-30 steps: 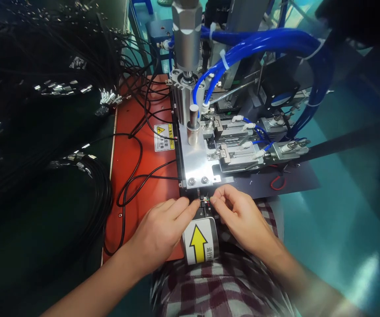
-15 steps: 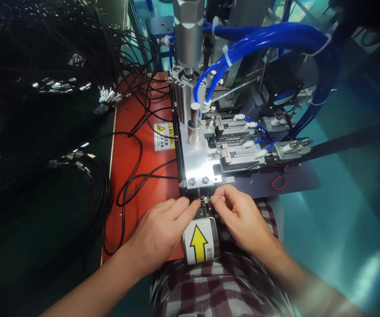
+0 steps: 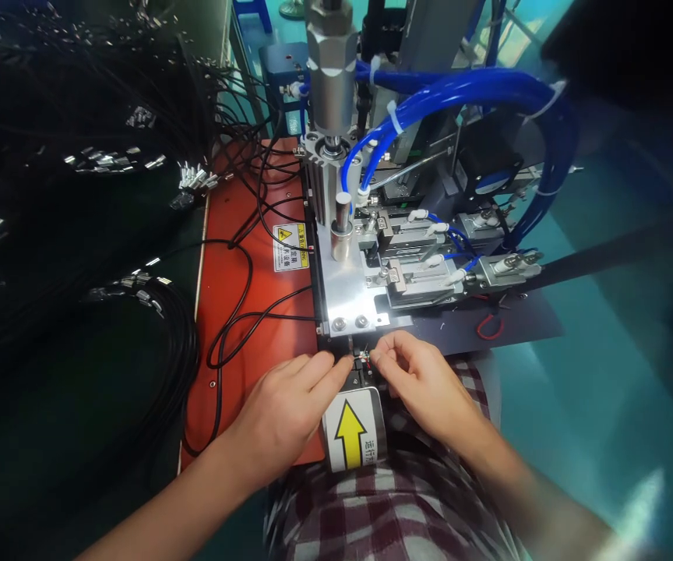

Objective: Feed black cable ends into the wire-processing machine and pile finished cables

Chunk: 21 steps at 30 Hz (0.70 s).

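Several thin coloured wires [image 3: 364, 356], with red, white and green among them, show in the small gap between my two hands. They lie over a small black fixture [image 3: 357, 375] at the front of the machine. My right hand [image 3: 424, 382] pinches the wires' right end between thumb and forefinger. From the other side, my left hand [image 3: 295, 401] reaches in with its fingers closed together, forefinger tip at the fixture beside the wires. Whatever lies under those left fingers is hidden. Just below is a white label with a yellow arrow [image 3: 350, 432].
A machine with a metal plate [image 3: 345, 292], blue air hoses [image 3: 459, 89] and small cylinders [image 3: 424, 276] stands ahead. Black cables [image 3: 243, 312] cross the red board [image 3: 266, 389] at left. Bundled cables [image 3: 173, 343] with silvery ends lie farther left. A red wire loop [image 3: 491, 327] lies at right.
The machine sits slightly lower in the view, as the camera has shifted a little. Both hands hold nearly the same pose at the fixture, and the wires between them have moved slightly.
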Available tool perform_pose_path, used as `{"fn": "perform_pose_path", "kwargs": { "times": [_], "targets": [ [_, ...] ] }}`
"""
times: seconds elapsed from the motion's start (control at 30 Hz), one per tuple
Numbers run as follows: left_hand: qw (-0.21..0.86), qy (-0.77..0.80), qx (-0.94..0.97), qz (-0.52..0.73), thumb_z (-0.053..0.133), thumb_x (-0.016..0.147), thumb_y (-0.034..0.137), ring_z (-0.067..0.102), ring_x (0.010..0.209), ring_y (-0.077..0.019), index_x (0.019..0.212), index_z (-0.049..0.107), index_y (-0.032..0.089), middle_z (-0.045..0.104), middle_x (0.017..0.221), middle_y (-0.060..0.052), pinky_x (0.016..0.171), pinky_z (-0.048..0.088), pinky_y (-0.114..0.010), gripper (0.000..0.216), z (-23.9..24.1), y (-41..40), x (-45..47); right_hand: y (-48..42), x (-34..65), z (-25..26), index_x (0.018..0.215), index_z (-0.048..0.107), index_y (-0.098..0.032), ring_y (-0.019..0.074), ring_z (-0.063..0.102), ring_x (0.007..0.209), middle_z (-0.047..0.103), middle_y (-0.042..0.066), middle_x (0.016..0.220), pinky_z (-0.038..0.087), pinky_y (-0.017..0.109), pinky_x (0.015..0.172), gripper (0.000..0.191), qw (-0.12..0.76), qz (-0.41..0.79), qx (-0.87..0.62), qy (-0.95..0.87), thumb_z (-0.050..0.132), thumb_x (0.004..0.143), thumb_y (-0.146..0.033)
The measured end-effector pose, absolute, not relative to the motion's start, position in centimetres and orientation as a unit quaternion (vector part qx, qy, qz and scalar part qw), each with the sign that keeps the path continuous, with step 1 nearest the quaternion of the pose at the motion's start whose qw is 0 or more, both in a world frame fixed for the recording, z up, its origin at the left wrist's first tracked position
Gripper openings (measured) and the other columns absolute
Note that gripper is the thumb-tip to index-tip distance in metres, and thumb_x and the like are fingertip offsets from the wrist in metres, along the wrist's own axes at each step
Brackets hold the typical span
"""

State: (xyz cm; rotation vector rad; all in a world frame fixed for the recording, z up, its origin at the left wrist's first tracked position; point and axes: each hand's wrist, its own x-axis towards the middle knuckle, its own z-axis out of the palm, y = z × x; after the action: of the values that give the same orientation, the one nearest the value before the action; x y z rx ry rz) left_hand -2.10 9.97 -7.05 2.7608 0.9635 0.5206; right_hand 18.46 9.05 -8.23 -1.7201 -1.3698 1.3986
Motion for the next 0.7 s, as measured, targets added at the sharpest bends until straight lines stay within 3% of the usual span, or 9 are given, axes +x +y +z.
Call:
{"fn": "perform_pose_path", "kwargs": {
  "times": [0.2, 0.5, 0.7],
  "targets": [
    [0.091, 0.324, 0.925, 0.177, 0.033, 0.093, 0.009, 0.059, 0.071, -0.0190, 0.118, 0.054, 0.007, 0.062, 0.085, -0.009, 0.061, 0.053, -0.030, 0.032, -7.0, 10.0, -2.2, 8.9, 18.3, -8.7, 0.077, 0.057, -0.018, 0.0116, 0.051, 0.049, 0.051, -0.004, 0.060, 0.040, 0.025, 0.048, 0.029, 0.354, 0.581, -0.605, -0.413, 0.054, 0.083, -0.047],
    [0.105, 0.315, 0.928, 0.170, 0.036, 0.090, 0.006, 0.059, 0.075, -0.0210, 0.121, 0.051, 0.006, 0.063, 0.091, -0.012, 0.063, 0.053, -0.032, 0.034, -7.3, 10.0, -2.4, 9.1, 17.2, -9.4, 0.070, 0.053, -0.018, 0.0096, 0.044, 0.046, 0.048, -0.005, 0.057, 0.035, 0.024, 0.046, 0.029, 0.355, 0.628, -0.571, -0.392, 0.057, 0.082, -0.044],
    [0.107, 0.318, 0.927, 0.168, 0.037, 0.090, 0.005, 0.059, 0.075, -0.0201, 0.122, 0.051, 0.007, 0.063, 0.090, -0.011, 0.064, 0.053, -0.031, 0.035, -7.4, 10.1, -2.5, 8.9, 16.9, -9.1, 0.081, 0.059, -0.018, 0.0109, 0.042, 0.049, 0.047, -0.005, 0.057, 0.034, 0.024, 0.047, 0.021, 0.373, 0.529, -0.609, -0.459, 0.055, 0.085, -0.038]
  ]
}}
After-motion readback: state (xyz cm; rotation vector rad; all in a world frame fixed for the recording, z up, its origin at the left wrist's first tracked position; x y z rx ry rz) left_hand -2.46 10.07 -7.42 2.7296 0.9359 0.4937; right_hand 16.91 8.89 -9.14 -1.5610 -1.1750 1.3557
